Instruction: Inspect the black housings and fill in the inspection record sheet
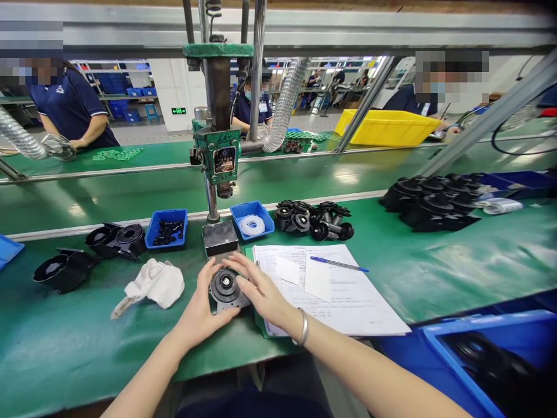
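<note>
A round black plastic part (225, 287) with a pale centre lies on the green bench just in front of the press base block (220, 238). My left hand (201, 310) cups its left side and my right hand (260, 290) holds its right side, fingers spread over the rim. A silver bracelet sits on my right wrist. Above stands the green hand press (216, 152).
Blue trays hold small black parts (166, 228) and white rings (252, 219). Black parts (314, 219) pile at the right, black housings (116, 239) at the left. A white cloth (155, 283), papers (322, 287) with a blue pen (339, 264), and a blue bin (491, 354) surround me. Co-workers stand across the belt.
</note>
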Available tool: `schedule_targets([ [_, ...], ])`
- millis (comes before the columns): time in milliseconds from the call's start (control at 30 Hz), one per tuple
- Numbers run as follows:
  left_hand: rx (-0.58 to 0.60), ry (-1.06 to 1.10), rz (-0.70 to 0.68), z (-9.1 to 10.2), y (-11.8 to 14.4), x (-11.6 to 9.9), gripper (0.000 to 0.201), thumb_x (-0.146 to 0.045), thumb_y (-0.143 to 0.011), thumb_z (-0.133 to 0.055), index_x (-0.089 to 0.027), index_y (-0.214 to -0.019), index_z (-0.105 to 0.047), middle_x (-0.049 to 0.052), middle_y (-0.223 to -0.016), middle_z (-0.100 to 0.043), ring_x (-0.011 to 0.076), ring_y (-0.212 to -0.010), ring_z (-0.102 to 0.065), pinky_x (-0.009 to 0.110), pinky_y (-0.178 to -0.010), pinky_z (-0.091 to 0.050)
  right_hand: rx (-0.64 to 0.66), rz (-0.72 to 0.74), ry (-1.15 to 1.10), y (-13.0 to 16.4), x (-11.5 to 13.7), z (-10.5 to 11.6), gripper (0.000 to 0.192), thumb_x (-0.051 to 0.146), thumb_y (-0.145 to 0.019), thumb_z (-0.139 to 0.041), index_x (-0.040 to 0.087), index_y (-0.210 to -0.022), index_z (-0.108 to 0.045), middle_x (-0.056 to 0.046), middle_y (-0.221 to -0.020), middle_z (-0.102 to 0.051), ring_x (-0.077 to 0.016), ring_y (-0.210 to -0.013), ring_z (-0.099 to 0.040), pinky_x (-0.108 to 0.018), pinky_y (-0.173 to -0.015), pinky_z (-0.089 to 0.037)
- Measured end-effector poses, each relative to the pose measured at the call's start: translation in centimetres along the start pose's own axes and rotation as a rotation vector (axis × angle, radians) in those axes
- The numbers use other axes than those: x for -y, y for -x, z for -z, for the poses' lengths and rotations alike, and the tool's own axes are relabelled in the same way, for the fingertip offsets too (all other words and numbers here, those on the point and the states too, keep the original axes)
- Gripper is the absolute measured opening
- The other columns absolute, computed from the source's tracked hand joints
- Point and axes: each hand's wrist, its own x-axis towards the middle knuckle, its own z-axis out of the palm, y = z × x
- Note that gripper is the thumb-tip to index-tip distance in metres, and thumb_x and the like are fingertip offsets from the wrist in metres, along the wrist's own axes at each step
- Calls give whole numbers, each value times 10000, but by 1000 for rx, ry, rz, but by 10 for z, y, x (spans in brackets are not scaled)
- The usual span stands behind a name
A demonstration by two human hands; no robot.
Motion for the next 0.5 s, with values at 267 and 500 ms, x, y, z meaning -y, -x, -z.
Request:
schedule_targets([
  [267,-25,99,65,-11,-5,2,924,-334,-811,-708,-334,-1483,-74,92,-1425,-412,232,-1347,-408,491,-1163,-302,-484,-158,-264,10,-5,1,202,408,-982,-508,219,-971,-577,4,-737,-599,-158,-699,-571,-305,-709,-481],
  [500,-46,40,57,-11,-10,1,898,-375,-827,-685,-309,-1490,-82,116,-1441,-407,252,-1346,-421,520,-1154,-313,-437,-93,-188,19,-3,9,390,435,-998,-434,196,-749,-615,2,-608,-547,-140,-557,-491,-302,-629,-434],
])
